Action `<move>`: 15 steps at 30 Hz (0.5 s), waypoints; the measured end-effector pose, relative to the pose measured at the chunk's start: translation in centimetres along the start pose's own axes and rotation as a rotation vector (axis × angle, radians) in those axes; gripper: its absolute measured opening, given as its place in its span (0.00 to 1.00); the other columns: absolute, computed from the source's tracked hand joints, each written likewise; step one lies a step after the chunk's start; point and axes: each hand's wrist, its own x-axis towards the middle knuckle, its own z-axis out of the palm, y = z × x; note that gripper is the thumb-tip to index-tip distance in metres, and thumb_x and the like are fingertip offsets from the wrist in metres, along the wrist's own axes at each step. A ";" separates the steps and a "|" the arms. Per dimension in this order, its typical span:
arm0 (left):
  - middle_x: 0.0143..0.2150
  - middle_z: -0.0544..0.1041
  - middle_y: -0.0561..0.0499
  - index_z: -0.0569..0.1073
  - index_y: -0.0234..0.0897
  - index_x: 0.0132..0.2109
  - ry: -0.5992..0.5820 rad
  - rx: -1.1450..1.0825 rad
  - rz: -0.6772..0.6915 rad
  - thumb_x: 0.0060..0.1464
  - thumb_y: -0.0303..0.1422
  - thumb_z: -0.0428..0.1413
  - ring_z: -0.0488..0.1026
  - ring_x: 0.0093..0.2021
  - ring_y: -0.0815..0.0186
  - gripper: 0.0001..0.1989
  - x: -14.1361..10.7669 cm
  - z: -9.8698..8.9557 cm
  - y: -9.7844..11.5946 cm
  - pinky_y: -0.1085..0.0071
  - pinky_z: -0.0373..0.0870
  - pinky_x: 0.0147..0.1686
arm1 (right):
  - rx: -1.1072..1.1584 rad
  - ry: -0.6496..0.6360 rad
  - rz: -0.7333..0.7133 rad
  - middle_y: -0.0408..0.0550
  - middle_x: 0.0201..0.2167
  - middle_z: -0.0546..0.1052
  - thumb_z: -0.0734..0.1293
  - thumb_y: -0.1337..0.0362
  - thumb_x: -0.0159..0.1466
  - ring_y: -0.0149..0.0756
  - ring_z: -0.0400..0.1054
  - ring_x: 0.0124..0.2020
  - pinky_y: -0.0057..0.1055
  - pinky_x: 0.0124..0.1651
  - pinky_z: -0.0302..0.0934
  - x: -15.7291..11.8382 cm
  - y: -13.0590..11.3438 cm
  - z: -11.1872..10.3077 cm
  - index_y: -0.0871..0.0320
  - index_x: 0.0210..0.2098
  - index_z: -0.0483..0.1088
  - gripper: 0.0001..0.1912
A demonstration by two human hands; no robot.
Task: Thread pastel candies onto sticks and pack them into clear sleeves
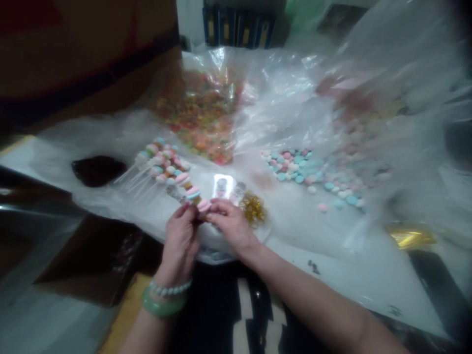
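Note:
A candy skewer, stacked with pink, blue and amber pieces, slants down into my hands over the plastic sheet. My left hand, with a bead bracelet and a green bangle at the wrist, is closed around its near end. The fingertips of my right hand pinch the same end beside a pink piece. Just beyond, finished-looking skewers lie in a row, their white sticks pointing left. Gold twist ties are heaped right of my right hand, next to small clear packets with printed figures. My fingers hide the skewer's tip.
A clear bag of orange and green gummies lies at the back. Pink, blue and white round candies spread from a plastic bag at right. A large carton stands back left, an open box below the table's left edge. Gold foil lies far right.

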 end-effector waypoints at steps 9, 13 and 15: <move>0.32 0.79 0.44 0.78 0.31 0.39 -0.125 0.069 -0.315 0.61 0.27 0.55 0.76 0.28 0.64 0.07 0.2 -0.5 1.0 0.71 0.76 0.26 | 0.080 0.005 0.149 0.37 0.19 0.65 0.66 0.62 0.51 0.29 0.56 0.24 0.25 0.28 0.53 0.7 0.4 -0.4 0.57 0.24 0.67 0.05; 0.27 0.76 0.48 0.74 0.32 0.31 0.036 -0.050 -0.286 0.64 0.29 0.54 0.76 0.26 0.64 0.11 0.6 -0.4 1.3 0.67 0.78 0.28 | 0.082 0.014 0.099 0.39 0.21 0.67 0.66 0.60 0.53 0.30 0.59 0.25 0.27 0.31 0.56 0.3 -0.2 -1.6 0.57 0.25 0.68 0.07; 0.26 0.76 0.49 0.71 0.34 0.29 0.119 -0.121 -0.289 0.64 0.29 0.53 0.76 0.25 0.64 0.13 0.7 -0.4 2.0 0.65 0.79 0.31 | -0.018 0.048 0.017 0.41 0.24 0.70 0.66 0.60 0.54 0.33 0.64 0.29 0.29 0.35 0.59 -0.4 -0.5 -2.7 0.56 0.26 0.70 0.06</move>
